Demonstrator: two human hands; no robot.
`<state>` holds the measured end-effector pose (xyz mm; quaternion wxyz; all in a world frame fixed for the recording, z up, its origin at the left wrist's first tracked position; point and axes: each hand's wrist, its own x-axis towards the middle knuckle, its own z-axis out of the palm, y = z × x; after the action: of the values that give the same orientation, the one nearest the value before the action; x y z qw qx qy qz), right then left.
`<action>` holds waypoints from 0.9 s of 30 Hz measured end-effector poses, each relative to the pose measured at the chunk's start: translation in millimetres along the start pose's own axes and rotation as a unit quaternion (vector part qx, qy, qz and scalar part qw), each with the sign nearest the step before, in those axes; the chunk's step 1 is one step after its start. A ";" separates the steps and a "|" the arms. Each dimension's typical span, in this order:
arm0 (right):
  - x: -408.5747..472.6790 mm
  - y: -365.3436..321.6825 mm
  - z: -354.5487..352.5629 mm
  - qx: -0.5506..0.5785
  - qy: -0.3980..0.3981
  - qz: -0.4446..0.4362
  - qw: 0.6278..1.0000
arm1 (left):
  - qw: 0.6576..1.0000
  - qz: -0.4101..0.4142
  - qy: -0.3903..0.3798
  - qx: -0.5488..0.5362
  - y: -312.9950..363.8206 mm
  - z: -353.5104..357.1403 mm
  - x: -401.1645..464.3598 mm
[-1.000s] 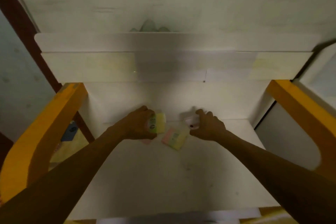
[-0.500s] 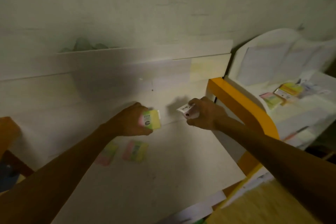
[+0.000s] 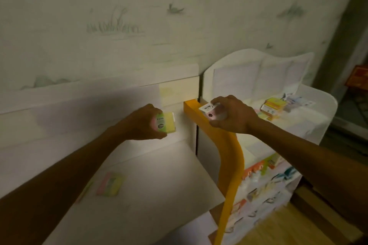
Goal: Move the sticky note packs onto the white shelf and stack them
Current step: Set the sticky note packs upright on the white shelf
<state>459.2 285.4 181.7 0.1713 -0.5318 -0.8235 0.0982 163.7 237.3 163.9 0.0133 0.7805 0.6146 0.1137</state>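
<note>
Dim room, white shelf (image 3: 310, 125) holds some packs | my left hand (image 3: 143, 123) grips yellow pack (image 3: 167, 124), right hand (image 3: 231, 115) white pack (image 3: 212, 112) | pink-yellow pack (image 3: 110, 184) left on tabletop (image 3: 159, 195)

You hold a yellow and green sticky note pack (image 3: 166, 124) with "2209" printed in dark digits left of the orange rail (image 3: 231, 157), and a white, pinkish pack (image 3: 212, 113) with a dark dot just above it. Well left of the rail, lower down, lies a pink, green and yellow pack (image 3: 110, 184). Right of the rail, the white shelf (image 3: 310, 125) carries yellow and orange packs (image 3: 272, 106). Behind the rail, the pale wallpaper (image 3: 119, 26) shows faint green grass.
</note>
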 end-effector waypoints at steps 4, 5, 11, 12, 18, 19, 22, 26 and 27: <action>-18.9 58.1 -32.9 -0.008 -0.010 0.022 1.000 | 1.000 -0.006 0.005 0.002 59.8 -1.8 22.3; -23.9 72.7 -40.1 -0.013 -0.013 0.026 0.999 | 1.000 -0.005 0.007 0.002 75.4 -1.1 29.1; -51.1 159.2 -76.3 -0.003 -0.019 0.052 0.998 | 1.000 0.014 0.015 -0.011 163.4 11.8 72.0; -54.8 173.2 -81.3 0.000 -0.017 0.056 0.998 | 1.000 0.016 0.018 -0.011 176.6 14.8 79.3; -70.4 249.5 -103.4 -0.001 -0.017 0.068 0.998 | 1.000 0.015 0.023 0.004 239.7 41.4 119.5; -70.6 261.9 -106.1 -0.003 -0.014 0.073 0.997 | 1.000 0.016 0.019 0.004 248.2 46.2 127.6; -68.4 295.6 -113.9 -0.004 -0.014 0.095 0.995 | 1.000 0.022 0.006 0.008 269.5 61.7 156.3; -51.5 341.4 -118.2 0.013 -0.024 0.116 0.993 | 1.000 0.023 0.004 -0.007 288.7 86.2 202.9; -46.0 354.1 -119.2 0.014 -0.020 0.117 0.993 | 1.000 0.024 0.002 -0.013 293.6 92.8 215.6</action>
<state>820.8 388.1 161.6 0.1494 -0.6201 -0.7574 0.1398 509.7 384.2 155.4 0.0198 0.7947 0.5940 0.1232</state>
